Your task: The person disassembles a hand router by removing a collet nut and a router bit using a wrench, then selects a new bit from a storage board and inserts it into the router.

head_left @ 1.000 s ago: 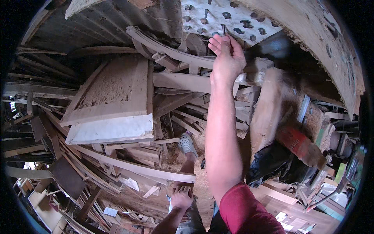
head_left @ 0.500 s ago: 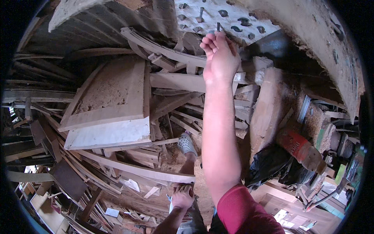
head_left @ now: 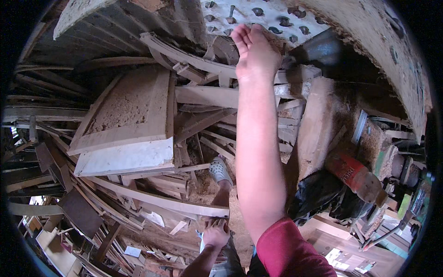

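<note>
We see right hand [head_left: 258, 53] far, at pale holed panel [head_left: 270, 15], fingers curled; can't tell if pinching. Dark peg [head_left: 232, 11] just left, beyond fingertips. Left hand [head_left: 216, 233] near, grip unclear.

Right hand [head_left: 259, 53] at the panel's [head_left: 270, 17] near edge. Sawdust [head_left: 122, 106] lies on the board [head_left: 158, 104], left; bottle [head_left: 356, 177] right, beside bag [head_left: 317, 191].

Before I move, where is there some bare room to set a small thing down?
The exposed white panel looks bare, bordered above by the framed panel, below by wood strips; its tilt is unclear. Crowded: piled planks at left; bottle and black plastic at right; studded white board near the right hand.
</note>
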Available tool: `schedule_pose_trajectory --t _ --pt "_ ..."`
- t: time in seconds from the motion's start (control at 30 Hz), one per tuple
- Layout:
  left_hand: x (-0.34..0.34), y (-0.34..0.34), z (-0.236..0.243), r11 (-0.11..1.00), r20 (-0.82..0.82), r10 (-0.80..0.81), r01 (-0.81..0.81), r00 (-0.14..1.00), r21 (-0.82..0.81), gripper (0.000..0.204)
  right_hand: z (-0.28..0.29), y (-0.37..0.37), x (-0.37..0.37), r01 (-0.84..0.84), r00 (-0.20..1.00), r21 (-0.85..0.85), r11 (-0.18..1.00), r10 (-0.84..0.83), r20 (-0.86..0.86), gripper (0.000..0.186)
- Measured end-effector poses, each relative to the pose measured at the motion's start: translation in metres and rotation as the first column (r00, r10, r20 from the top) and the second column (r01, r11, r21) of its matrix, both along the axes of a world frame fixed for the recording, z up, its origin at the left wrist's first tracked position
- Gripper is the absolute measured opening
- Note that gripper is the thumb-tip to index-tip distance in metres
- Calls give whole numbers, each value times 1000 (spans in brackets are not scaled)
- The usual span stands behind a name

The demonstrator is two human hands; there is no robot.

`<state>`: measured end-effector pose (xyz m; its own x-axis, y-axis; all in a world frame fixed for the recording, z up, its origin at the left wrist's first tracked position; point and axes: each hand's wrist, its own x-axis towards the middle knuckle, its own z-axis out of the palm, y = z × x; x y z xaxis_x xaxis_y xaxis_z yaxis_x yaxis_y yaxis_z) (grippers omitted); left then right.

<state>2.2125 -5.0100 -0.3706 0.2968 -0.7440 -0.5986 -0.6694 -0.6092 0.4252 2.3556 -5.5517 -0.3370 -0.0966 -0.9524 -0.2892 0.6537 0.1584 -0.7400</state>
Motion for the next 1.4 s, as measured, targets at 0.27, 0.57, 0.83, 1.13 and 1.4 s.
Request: schedule_pose_trajectory --t 0.27,0.57,0.83,1.13,1.4 --pt "-8 8 -4 1000 -16 15 -16 1000 -13 5 5 16 -12 -68 998 72 995 68 -4 24" --pt "-13 10 -3 1000 9 -9 9 1000 -2 5 -8 19 -52 132 977 -68 989 -141 -160 28" --pt "-13 6 0 1000 -1 -5 5 1000 19 6 -8 8 -39 135 990 -81 988 -138 -30 27" --pt "-13 9 -2 997 -28 -31 33 999 66 13 16 17 -39 183 959 -173 968 -214 -185 27" --pt "-13 7 -2 999 -10 -24 24 1000 44 11 14 17 -36 130 966 -278 952 -184 -179 43"
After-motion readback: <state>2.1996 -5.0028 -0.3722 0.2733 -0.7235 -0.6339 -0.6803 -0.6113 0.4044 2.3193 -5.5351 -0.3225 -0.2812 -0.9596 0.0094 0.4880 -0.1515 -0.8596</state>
